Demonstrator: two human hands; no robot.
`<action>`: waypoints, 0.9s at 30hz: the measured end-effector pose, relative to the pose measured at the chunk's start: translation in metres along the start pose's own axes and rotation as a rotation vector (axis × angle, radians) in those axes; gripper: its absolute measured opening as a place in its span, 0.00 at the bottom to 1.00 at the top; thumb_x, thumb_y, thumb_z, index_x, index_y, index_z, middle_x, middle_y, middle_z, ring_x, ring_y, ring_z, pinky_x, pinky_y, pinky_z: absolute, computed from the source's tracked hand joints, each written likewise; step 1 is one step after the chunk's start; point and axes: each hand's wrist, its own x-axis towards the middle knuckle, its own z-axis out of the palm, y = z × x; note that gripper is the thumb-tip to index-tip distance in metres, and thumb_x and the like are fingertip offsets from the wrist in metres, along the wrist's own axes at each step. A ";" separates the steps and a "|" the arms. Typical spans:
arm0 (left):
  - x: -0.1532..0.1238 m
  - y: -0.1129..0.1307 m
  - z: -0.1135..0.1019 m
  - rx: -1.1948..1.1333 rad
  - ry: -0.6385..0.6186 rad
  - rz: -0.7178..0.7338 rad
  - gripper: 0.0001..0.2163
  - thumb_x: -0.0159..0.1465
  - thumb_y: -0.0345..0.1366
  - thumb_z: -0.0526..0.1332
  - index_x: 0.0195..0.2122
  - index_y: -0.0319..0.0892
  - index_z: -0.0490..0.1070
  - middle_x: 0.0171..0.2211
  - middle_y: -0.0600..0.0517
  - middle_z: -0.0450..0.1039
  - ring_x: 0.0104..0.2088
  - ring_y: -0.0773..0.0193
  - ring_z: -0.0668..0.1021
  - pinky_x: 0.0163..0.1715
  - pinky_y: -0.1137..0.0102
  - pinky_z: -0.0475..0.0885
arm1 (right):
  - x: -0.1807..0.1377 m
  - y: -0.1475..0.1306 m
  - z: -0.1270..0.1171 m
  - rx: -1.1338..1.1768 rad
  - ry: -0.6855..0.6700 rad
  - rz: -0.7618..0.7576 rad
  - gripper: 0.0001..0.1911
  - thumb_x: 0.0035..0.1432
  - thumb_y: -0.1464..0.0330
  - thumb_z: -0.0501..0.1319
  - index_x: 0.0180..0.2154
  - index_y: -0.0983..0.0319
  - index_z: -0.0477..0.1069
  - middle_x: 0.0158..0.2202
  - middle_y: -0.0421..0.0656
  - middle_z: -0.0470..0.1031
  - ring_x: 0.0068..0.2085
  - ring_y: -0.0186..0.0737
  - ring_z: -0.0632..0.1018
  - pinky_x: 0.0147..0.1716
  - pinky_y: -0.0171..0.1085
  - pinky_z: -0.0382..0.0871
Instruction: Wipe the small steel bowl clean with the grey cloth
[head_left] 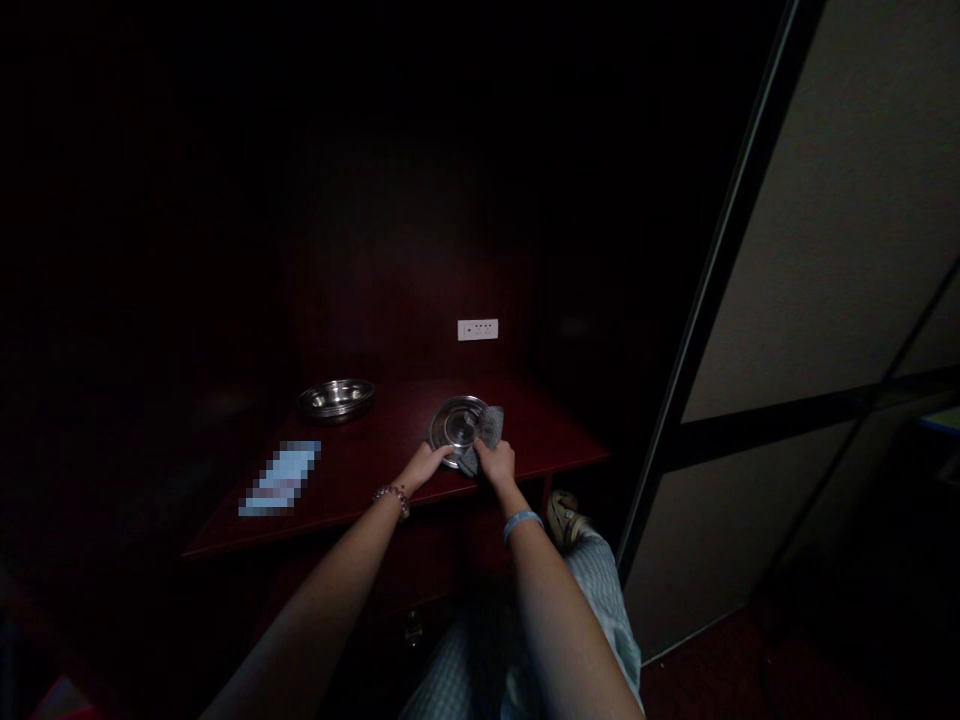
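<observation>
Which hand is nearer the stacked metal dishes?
Left. The left hand, gripping the round metal plate, is right of the stacked metal dishes and closer to the person; the right hand, holding the gray cloth, is farther right.

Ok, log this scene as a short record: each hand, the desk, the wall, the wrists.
left hand: grips the near-left edge of a metal dish
right hand: holds a gray cloth against the dish's right side
desk: dark red; at left, shiny metal bowls, seemingly stacked, and a pixelated light-blue item, unidentifiable
wall: white socket panel
wrists: beaded bracelet left, pale blue band right
</observation>
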 end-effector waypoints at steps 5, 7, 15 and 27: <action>0.000 0.000 0.000 -0.015 0.017 0.009 0.13 0.50 0.36 0.62 0.37 0.39 0.75 0.38 0.47 0.79 0.44 0.54 0.77 0.49 0.61 0.68 | -0.002 -0.002 -0.002 0.000 -0.004 0.006 0.20 0.57 0.61 0.58 0.42 0.71 0.76 0.41 0.57 0.77 0.43 0.47 0.79 0.38 0.33 0.69; 0.000 -0.001 0.000 -0.009 0.016 0.011 0.13 0.50 0.36 0.62 0.37 0.39 0.75 0.38 0.47 0.79 0.44 0.54 0.77 0.49 0.61 0.67 | -0.003 -0.003 -0.002 -0.001 -0.008 0.009 0.20 0.57 0.61 0.58 0.41 0.71 0.76 0.41 0.57 0.78 0.43 0.47 0.79 0.38 0.33 0.69; 0.002 -0.007 -0.003 0.060 -0.010 0.091 0.16 0.51 0.41 0.64 0.39 0.39 0.74 0.42 0.45 0.78 0.46 0.54 0.76 0.51 0.62 0.66 | -0.007 -0.003 -0.002 -0.039 -0.023 0.010 0.20 0.57 0.61 0.57 0.42 0.70 0.76 0.42 0.56 0.77 0.44 0.47 0.78 0.40 0.33 0.68; 0.005 -0.012 -0.005 0.233 0.024 0.057 0.18 0.57 0.44 0.59 0.42 0.35 0.73 0.43 0.42 0.77 0.45 0.56 0.77 0.48 0.65 0.69 | -0.011 -0.004 0.000 -0.122 -0.001 0.002 0.20 0.58 0.60 0.57 0.40 0.70 0.77 0.41 0.56 0.78 0.44 0.47 0.78 0.38 0.32 0.68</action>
